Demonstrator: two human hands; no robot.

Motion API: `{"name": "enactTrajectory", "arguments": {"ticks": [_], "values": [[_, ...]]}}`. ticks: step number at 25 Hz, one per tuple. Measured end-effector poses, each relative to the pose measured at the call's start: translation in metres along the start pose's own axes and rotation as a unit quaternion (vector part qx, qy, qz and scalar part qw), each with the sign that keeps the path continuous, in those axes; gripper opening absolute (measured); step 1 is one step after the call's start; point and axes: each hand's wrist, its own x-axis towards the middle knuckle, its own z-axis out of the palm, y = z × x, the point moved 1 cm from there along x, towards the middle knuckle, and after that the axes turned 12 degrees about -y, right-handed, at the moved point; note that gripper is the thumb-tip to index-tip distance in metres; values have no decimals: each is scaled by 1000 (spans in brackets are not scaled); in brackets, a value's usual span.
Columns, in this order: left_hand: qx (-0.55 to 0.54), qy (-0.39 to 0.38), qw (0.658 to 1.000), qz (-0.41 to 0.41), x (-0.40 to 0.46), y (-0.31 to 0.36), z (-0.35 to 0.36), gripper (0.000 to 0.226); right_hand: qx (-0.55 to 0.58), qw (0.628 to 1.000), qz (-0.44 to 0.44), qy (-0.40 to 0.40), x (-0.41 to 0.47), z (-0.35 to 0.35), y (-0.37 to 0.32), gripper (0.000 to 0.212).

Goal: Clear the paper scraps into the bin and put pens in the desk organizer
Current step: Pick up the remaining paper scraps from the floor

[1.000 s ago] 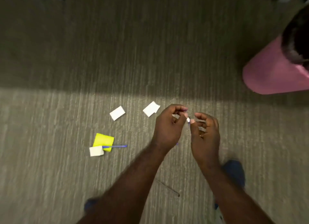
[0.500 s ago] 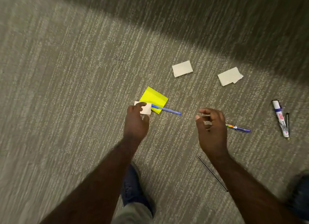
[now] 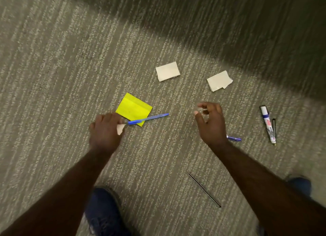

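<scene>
Head view: left hand (image 3: pixel 105 131) closed on a white scrap (image 3: pixel 120 129) at frame centre-left; right hand (image 3: pixel 210 122) loosely open, empty. Yellow note (image 3: pixel 134 107), two white scraps, blue pen (image 3: pixel 147 119), marker (image 3: pixel 268 124) remain on carpet (image 3: pixel 53 68); bin and organizer unseen.

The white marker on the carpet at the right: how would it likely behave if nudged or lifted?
The marker looks round and rigid, so it should lift stiffly. A sideways nudge might roll it, though the ribbed carpet would probably damp that. A thin black stick lies close beside it and could get dragged along.
</scene>
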Motion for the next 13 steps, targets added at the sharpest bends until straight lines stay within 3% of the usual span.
{"name": "enactTrajectory", "arguments": {"ticks": [4, 8, 10, 13], "values": [[-73, 37, 997, 9, 8, -1, -14, 5, -88, 995, 29, 31, 50, -25, 22, 44], [-271, 24, 959, 75, 36, 40, -38, 11, -100, 983, 122, 91, 90, -42, 41, 69], [-276, 18, 953, 123, 60, 73, -45, 15, -80, 973, 175, 130, 103, -46, 45, 75], [-210, 16, 963, 171, 102, 112, -44, 23, -64, 972, 188, 122, 117, -48, 51, 79]]}}
